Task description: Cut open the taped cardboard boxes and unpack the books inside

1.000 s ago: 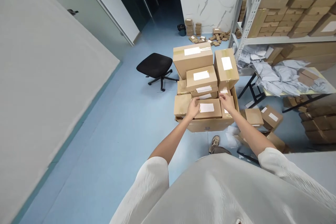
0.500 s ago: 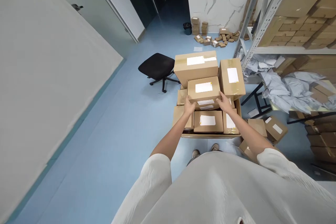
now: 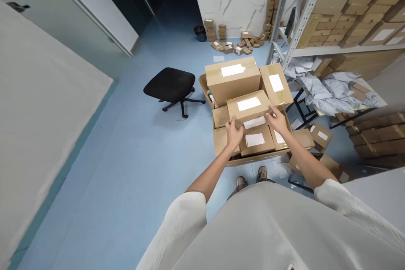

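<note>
A taped cardboard box (image 3: 245, 114) with a white label lies on top of other boxes inside a large open carton (image 3: 253, 160). My left hand (image 3: 234, 134) is at its near left corner, fingers bent against the cardboard. At the near right edge, my right hand (image 3: 277, 121) has its thumb and fingers closed on the box. Just in front, a lower labelled box (image 3: 257, 147) sits between the hands. Behind stands a bigger labelled box (image 3: 234, 82), and a tilted labelled box (image 3: 280, 97) leans at the back right. The undersides of the fingers are partly hidden.
A black chair seat (image 3: 169, 85) on a wheeled base stands left of the carton. To the right are a metal shelf (image 3: 335, 50) of boxes, a table with grey mailing bags (image 3: 335, 93) and boxes on the floor (image 3: 320, 137). Small boxes (image 3: 245, 44) lie by the marble wall.
The view has swung to the right, so chair and shelf appear further left. Both hands stay at the same box, which now looks slightly turned relative to the view.
</note>
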Tool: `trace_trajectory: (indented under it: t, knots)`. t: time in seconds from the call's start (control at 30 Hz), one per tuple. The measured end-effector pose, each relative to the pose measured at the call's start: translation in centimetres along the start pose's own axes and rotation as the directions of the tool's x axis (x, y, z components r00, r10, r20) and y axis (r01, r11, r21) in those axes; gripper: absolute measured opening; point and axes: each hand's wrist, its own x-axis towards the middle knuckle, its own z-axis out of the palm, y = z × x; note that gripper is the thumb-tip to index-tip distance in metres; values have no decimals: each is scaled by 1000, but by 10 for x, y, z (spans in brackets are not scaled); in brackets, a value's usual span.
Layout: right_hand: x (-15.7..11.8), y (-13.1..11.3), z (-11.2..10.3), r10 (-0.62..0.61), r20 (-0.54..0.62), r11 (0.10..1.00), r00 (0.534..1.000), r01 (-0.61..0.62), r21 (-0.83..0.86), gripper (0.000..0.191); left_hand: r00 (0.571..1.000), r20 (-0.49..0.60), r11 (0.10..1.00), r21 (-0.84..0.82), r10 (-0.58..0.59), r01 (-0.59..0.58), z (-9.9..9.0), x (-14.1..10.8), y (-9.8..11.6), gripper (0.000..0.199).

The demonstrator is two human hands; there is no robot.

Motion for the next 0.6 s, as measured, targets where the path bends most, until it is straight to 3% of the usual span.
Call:
trace_trajectory:
  t: [0.4,0.6]
  knots:
    - [-73,-29,-37,54,-142,996,988,-62,-58,60,991,51,988,85,121,-125,-10,-59,33,78]
    - [-120,-30,-77,77,-206,991,975,-98,-96,57,984,60,977,121,169,-175,9,-100,45,77]
